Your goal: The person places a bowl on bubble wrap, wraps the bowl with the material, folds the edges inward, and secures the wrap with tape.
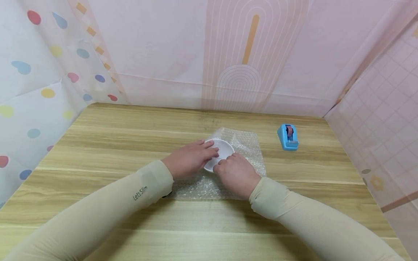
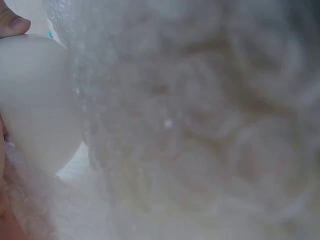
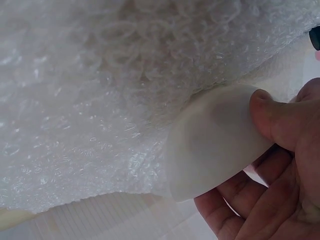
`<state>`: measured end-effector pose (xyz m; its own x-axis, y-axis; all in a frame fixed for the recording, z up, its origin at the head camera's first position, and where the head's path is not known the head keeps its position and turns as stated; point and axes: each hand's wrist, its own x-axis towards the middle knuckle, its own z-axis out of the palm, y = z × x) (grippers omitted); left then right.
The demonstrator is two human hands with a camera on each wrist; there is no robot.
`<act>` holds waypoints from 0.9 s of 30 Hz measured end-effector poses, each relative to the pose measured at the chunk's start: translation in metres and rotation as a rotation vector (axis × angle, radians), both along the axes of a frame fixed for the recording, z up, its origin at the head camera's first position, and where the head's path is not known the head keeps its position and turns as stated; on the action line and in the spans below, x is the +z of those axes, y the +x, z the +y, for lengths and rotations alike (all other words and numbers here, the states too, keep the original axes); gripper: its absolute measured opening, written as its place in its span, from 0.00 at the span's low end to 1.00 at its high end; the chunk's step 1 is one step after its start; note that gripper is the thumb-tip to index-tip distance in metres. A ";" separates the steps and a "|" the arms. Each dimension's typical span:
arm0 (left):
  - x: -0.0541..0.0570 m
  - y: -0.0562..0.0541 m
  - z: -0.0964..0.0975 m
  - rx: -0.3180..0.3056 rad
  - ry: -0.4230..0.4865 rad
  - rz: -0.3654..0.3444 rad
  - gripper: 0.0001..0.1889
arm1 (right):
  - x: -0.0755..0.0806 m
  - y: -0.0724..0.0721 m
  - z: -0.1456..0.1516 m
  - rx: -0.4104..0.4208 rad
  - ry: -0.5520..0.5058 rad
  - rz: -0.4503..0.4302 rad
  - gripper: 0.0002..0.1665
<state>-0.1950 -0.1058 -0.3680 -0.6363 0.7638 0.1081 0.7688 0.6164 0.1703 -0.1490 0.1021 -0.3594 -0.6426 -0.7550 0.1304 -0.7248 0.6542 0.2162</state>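
A white bowl stands near the middle of a sheet of bubble wrap, its inside facing up in the head view. My right hand grips the bowl's near right rim; in the right wrist view its thumb lies on the outer wall and the other fingers curl at the rim. Over the bowl's left side lies my left hand, fingers extended and spread across the rim onto the inside. Raised bubble wrap fills most of the left wrist view, blurred, and hides much of that hand.
A blue tape dispenser with a reddish roll sits at the right back of the wooden table. Patterned cloth walls enclose the back and both sides.
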 end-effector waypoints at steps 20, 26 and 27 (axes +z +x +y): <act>0.000 -0.001 -0.003 -0.028 -0.050 -0.108 0.28 | -0.001 0.004 0.004 -0.062 -0.003 -0.029 0.07; 0.000 -0.002 -0.003 0.012 -0.071 -0.110 0.34 | 0.000 0.008 0.014 -0.092 -0.104 -0.089 0.10; 0.000 -0.003 -0.002 0.021 -0.070 -0.109 0.34 | 0.001 0.008 0.016 -0.104 -0.126 -0.106 0.13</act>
<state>-0.1977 -0.1077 -0.3682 -0.6572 0.7535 -0.0156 0.7349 0.6453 0.2083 -0.1411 0.1183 -0.3586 -0.7314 -0.6660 0.1469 -0.6663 0.7437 0.0542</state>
